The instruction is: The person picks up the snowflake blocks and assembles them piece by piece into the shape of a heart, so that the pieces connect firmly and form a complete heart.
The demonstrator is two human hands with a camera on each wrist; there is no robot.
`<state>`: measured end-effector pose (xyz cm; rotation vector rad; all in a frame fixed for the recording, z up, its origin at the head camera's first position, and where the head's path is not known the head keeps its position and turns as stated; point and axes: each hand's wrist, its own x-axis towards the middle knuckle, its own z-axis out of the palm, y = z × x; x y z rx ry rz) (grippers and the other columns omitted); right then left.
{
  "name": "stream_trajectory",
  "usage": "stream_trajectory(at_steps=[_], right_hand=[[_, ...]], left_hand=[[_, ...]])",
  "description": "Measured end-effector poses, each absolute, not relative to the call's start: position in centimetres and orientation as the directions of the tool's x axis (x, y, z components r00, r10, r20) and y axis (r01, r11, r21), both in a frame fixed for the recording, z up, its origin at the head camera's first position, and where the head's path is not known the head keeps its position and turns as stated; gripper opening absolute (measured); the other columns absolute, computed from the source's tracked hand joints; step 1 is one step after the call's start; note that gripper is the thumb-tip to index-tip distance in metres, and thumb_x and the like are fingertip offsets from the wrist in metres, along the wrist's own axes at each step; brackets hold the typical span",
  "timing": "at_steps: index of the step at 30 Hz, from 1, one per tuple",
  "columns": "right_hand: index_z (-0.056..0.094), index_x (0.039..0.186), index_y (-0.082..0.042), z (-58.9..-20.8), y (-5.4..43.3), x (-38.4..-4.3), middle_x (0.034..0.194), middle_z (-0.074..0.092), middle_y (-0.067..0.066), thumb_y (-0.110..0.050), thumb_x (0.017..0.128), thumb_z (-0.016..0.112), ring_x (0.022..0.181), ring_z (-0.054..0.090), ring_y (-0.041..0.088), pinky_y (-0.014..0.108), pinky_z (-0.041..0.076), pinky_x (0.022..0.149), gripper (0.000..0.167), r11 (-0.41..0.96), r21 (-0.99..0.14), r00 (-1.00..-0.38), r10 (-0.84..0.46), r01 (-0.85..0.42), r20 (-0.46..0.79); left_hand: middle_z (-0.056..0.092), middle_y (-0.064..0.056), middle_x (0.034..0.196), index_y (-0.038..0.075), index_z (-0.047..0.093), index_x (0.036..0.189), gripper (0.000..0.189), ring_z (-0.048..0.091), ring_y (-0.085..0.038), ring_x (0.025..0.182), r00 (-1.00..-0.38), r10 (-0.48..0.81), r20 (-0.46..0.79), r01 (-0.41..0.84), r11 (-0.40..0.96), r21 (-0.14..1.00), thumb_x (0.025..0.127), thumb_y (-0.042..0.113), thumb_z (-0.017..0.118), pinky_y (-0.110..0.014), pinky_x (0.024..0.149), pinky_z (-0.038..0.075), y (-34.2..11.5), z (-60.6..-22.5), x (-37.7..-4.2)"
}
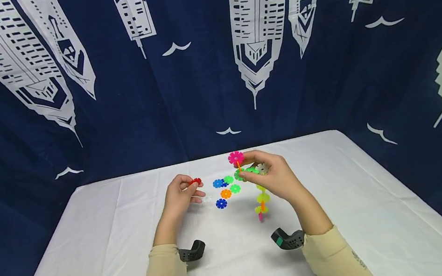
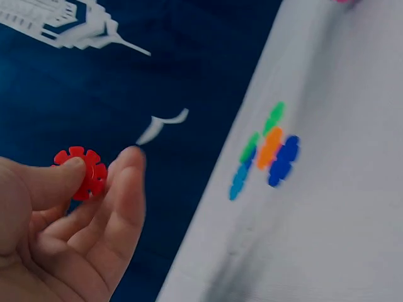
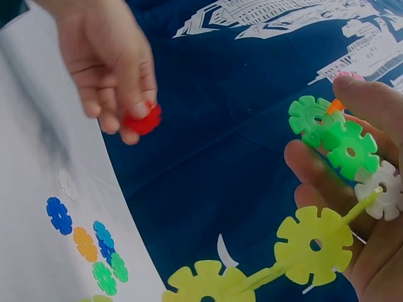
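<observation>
In the left wrist view a red notched plastic disc is pinched between the thumb and forefinger of my left hand, the other fingers loosely extended. My right hand grips a chain of interlocked flower-shaped discs above the table. At its upper end are a pink disc and an orange piece. Green discs and a white disc follow near the palm. Yellow discs hang below, with another orange piece and a pink disc at the lower end.
Loose discs lie on the white table between the hands: blue, orange, green and light blue. A clear disc lies near the blue one. Behind the table hangs a navy curtain with white prints.
</observation>
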<state>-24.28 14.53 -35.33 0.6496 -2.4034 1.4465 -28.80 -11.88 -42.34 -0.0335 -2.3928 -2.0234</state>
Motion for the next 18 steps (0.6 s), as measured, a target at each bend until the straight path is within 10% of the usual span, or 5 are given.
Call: stream_trajectory(at_steps=[18], right_hand=[[0.065,0.125,-0.012,-35.3,13.9,-24.0,0.118,0.071,0.011,-0.014,0.089,0.076,0.089,0.072,0.021,0.027,0.06,0.072,0.038,0.372,-0.778,-0.862,-0.261,-0.506,0.435]], left_hand=[[0.07,-0.013,0.088,0.01,0.055,0.131,0.033,0.064,-0.016,0.059,-0.925,0.296,0.237,0.22,-0.09,0.971,0.098,0.005,0.06,-0.03,0.066,0.062,-8.7,-35.8,-24.5]])
